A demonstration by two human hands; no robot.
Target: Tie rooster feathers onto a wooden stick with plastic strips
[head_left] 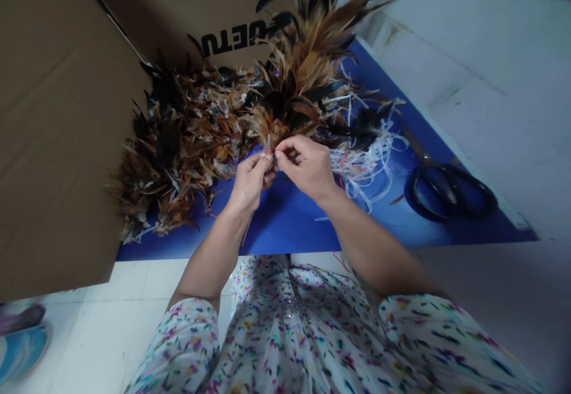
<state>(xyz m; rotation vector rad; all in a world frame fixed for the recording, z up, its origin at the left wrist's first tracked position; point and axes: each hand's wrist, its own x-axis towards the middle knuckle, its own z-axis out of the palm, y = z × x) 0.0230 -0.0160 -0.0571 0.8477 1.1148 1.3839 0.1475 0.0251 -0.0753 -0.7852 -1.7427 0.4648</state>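
My left hand [251, 180] and my right hand [306, 165] meet over a blue mat [294, 221], fingertips pinched together. Between them I grip the base of a bundle of brown and black feathers [303, 66] that fans up and away from me. A thin red thread shows at the pinch point, at the bundle's base. A heap of loose brown, black and orange feathers [182, 138] lies on the mat to the left of my hands.
Black-handled scissors [446, 185] lie on the mat's right side. White plastic strips [370, 156] tangle right of my hands. Brown cardboard panels [57, 120] stand at the left and behind. White tiled floor [491, 84] surrounds the mat. A blue shoe [20, 346] sits at bottom left.
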